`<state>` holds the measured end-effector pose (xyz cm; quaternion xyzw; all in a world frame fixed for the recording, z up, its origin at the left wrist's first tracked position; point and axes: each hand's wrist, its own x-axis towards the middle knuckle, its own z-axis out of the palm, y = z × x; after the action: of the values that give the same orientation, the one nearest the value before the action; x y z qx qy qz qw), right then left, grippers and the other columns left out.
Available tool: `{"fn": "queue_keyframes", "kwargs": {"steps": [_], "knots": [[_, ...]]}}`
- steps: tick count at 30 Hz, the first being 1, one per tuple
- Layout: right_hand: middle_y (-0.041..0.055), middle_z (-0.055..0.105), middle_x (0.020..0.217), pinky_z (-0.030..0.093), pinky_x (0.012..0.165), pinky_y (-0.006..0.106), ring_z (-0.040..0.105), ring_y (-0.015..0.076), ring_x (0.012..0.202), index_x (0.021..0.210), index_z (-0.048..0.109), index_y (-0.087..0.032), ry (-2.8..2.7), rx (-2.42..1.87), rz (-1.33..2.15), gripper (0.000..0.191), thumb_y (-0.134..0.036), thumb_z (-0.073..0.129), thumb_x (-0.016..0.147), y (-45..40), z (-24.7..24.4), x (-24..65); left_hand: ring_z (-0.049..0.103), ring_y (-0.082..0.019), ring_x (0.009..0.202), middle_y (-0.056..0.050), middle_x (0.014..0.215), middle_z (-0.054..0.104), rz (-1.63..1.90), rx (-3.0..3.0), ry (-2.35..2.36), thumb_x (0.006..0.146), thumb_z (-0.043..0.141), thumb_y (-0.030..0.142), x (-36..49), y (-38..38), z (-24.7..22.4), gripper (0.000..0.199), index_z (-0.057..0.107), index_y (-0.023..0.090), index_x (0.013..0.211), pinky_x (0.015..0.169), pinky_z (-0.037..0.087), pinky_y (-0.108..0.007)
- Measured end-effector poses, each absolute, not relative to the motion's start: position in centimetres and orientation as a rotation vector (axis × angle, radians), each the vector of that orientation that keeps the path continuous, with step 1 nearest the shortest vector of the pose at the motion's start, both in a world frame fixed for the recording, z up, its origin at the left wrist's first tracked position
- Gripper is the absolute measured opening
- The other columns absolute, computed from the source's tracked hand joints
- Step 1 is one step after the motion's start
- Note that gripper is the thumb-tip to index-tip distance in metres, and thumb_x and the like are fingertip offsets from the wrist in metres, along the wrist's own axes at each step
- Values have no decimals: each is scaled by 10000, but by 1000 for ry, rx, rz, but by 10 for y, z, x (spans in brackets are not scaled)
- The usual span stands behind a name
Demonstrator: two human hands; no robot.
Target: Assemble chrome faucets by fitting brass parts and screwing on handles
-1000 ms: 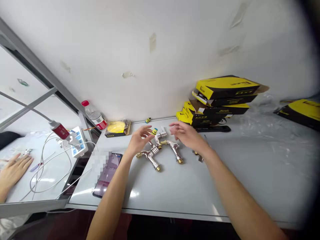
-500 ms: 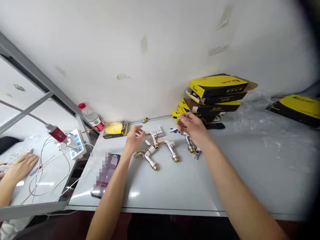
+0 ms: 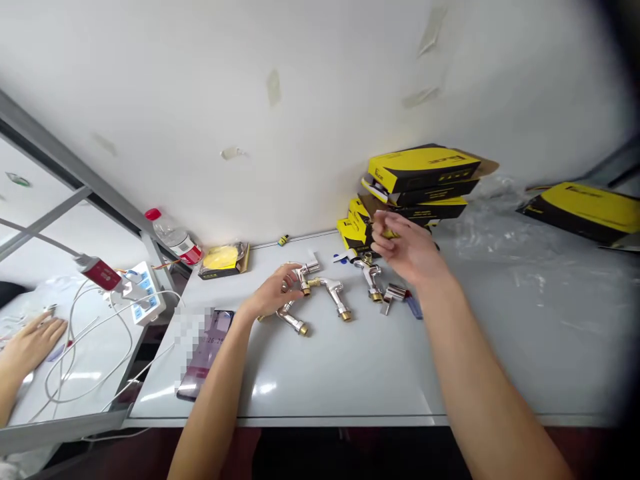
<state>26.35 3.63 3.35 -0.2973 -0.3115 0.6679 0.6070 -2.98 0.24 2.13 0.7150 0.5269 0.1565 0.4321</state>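
White workbench [image 3: 350,380], left hand [image 3: 273,293] now down, fingers on chrome faucet [image 3: 303,280], right hand [image 3: 407,250] raised, fingers half-closed

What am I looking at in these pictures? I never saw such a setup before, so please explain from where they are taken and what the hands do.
One camera worn on a person's head takes these pictures, looking forward and down, so the two bare arms are the wearer's own. No machine appears. On the white table lie shiny chrome-and-brass water taps. The left hand is right beside one tap, but I cannot tell whether it grips anything. The right hand is raised above the taps, and what it holds is unclear. Behind stand yellow-and-black cardboard boxes. At far left, another person's hand rests on a separate surface.
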Motion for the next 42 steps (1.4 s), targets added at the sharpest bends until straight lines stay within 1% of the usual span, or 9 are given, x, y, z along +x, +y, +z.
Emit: {"fn": "queue_keyframes", "kwargs": {"steps": [4, 10, 14, 17, 24, 30, 34, 37, 42], "knots": [[-18, 539, 876, 359, 532, 179, 443, 54, 664, 953, 664, -225, -768, -710, 1557, 373, -128, 737, 600, 35, 31, 277, 566, -187, 1034, -57, 1103, 594, 470, 1894, 1330, 839, 618, 270, -38, 4, 23, 469, 549, 257, 1302, 895, 485, -321], [-11, 599, 877, 403, 607, 233, 525, 88, 692, 1036, 623, -242, -924, -810, 1573, 354, -372, 767, 740, 36, 22, 279, 587, -201, 1043, -60, 1036, 639, 727, 2068, 1645, 895, 551, 250, -18, 11, 21, 311, 594, 224, 1202, 962, 463, -376], [-14, 621, 798, 398, 618, 252, 524, 100, 660, 944, 548, -217, -1118, -844, 1648, 376, -467, 758, 759, 33, 23, 273, 531, -235, 1170, -77, 1184, 655, 405, 2363, 1585, 942, 464, 196, 32, 27, 18, 286, 620, 214, 1180, 1034, 385, -429], [37, 673, 898, 432, 656, 278, 571, 129, 720, 863, 540, -192, -1266, -891, 1690, 391, -475, 777, 736, 31, 21, 271, 513, -248, 1206, -97, 1269, 624, 208, 2484, 1508, 948, 461, 202, 66, 43, 12, 321, 599, 207, 1239, 1035, 373, -431], [33, 669, 909, 453, 706, 268, 590, 130, 800, 1077, 694, -170, -1321, -963, 1633, 502, -434, 825, 670, 39, 8, 270, 523, -281, 1147, -124, 1101, 657, 5, 2537, 1573, 956, 452, 225, 92, 61, 3, 276, 692, 165, 1079, 995, 366, -439], [27, 694, 907, 531, 709, 285, 648, 145, 791, 1045, 667, -199, -1206, -1024, 1585, 456, -374, 839, 661, 40, 9, 266, 557, -300, 1071, -142, 1027, 699, 166, 2438, 1731, 985, 419, 293, 73, 55, 8, 315, 688, 138, 1036, 963, 356, -483], [57, 720, 908, 550, 723, 304, 664, 171, 810, 948, 698, -198, -1296, -1094, 1621, 357, -336, 845, 653, 38, 11, 258, 583, -254, 986, -78, 974, 725, 640, 2152, 1845, 975, 474, 325, 49, 32, 13, 262, 682, 181, 1045, 956, 348, -447], [53, 712, 889, 544, 733, 299, 658, 161, 792, 980, 696, -181, -1385, -1154, 1650, 383, -329, 840, 658, 36, 11, 250, 589, -226, 964, -43, 994, 727, 807, 2030, 1788, 963, 509, 339, 42, 15, 11, 236, 688, 219, 1060, 952, 343, -417], [59, 684, 1064, 551, 780, 273, 666, 154, 912, 1104, 598, -197, -1343, -1134, 1627, 504, -273, 829, 663, 34, 8, 237, 595, -207, 933, -40, 999, 716, 867, 2042, 1729, 939, 561, 333, 42, 10, 10, 209, 697, 230, 1059, 924, 366, -379]]}}
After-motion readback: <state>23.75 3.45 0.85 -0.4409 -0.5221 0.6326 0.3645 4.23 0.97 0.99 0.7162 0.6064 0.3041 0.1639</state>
